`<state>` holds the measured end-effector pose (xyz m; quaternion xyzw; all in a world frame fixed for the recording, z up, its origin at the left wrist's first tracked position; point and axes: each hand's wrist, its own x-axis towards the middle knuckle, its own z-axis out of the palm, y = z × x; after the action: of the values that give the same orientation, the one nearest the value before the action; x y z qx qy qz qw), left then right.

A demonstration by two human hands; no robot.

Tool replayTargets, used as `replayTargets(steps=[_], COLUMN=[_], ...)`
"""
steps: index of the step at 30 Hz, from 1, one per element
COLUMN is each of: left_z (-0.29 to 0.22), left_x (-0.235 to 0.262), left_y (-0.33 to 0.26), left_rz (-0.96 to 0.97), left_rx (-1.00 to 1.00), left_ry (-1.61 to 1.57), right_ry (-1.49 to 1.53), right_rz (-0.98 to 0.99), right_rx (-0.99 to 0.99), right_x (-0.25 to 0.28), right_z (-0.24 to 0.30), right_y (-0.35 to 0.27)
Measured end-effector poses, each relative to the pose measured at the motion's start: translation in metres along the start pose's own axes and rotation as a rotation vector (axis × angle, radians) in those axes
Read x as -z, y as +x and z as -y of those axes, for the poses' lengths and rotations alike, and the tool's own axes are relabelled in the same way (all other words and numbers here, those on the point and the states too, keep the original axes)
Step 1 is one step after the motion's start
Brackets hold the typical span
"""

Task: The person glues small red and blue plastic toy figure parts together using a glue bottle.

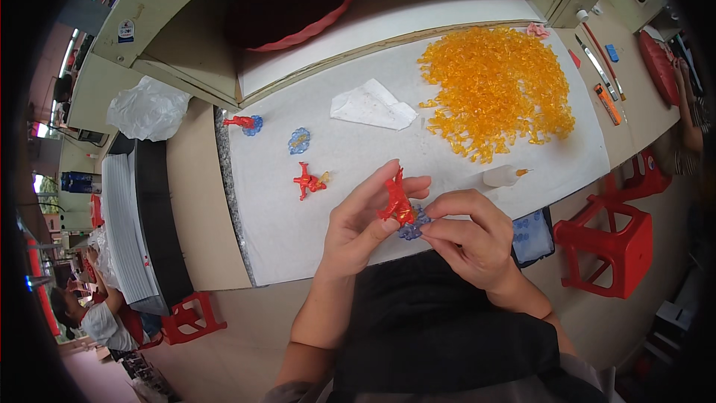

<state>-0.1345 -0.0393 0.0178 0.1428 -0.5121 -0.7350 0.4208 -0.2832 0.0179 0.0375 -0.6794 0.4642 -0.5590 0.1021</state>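
Observation:
Between the thumb and fingers of my left hand point(359, 222) is a small red figurine point(397, 203). My right hand point(475, 237) pinches a translucent blue base piece point(412, 225) at the figurine's lower end; the two touch, but whether they are joined I cannot tell. On the white paper to the left lie a red figurine with a yellow piece point(309, 181), a loose blue piece point(299, 140), and another red figurine point(239, 121) against a blue piece. A white squeeze bottle point(503, 175) with a thin tip lies beyond my right hand.
A big heap of small translucent orange pieces point(500, 89) covers the paper's far right. A folded white sheet point(372, 104) lies mid-table. Tweezers point(596, 67), a brush point(601, 51) and an orange cutter point(607, 104) are at the right. A red stool point(608, 248) stands beside the table.

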Motion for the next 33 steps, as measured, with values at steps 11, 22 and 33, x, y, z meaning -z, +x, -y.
replayTargets(steps=[11,22,33], left_z=[-0.002,-0.003,-0.003], left_x=[-0.004,-0.008,-0.008], left_y=[0.003,0.0,-0.003], left_rz=[-0.059,-0.181,-0.105], left_rx=[0.104,0.128,0.061], left_ry=[-0.051,-0.144,-0.188], right_ry=[0.048,-0.02,-0.065], right_rz=[-0.01,-0.048,-0.014], right_rx=[-0.065,0.039,-0.031], right_x=[0.0,-0.01,-0.007], right_z=[0.001,-0.007,-0.008], right_y=[0.004,-0.002,0.003])
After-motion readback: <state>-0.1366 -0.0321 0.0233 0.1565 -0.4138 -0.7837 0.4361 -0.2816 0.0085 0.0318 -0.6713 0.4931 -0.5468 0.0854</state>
